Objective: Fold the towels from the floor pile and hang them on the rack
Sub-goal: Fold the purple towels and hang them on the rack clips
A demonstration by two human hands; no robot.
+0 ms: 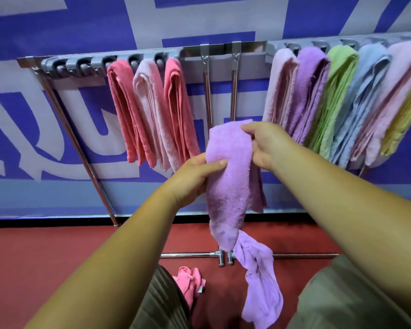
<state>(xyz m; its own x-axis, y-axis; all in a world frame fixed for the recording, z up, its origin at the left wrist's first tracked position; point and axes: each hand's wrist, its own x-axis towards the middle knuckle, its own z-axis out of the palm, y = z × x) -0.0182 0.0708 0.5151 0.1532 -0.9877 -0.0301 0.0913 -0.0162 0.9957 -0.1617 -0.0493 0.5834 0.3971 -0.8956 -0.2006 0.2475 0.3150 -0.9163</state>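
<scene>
A folded lilac towel (230, 176) hangs in front of me, held in both hands. My left hand (195, 176) grips its left edge at mid height, thumb on the front. My right hand (263, 143) pinches its upper right corner. The rack (195, 49) runs across the wall above, a metal bar with grey clip holders. Three folded towels hang on its left part: coral (126, 115), pale pink (152, 110) and coral (178, 108). Several folded towels (337, 98) in pink, purple, green, blue and yellow fill the right part. On the floor lie a second lilac towel (261, 288) and a pink towel (190, 283).
Two empty metal hooks (220, 58) sit at the rack's centre, and several grey holders (74, 66) at the far left carry nothing. The rack's slanted leg (81, 150) and floor crossbar (247, 254) stand on red carpet. My knees in olive trousers (342, 300) frame the floor pile.
</scene>
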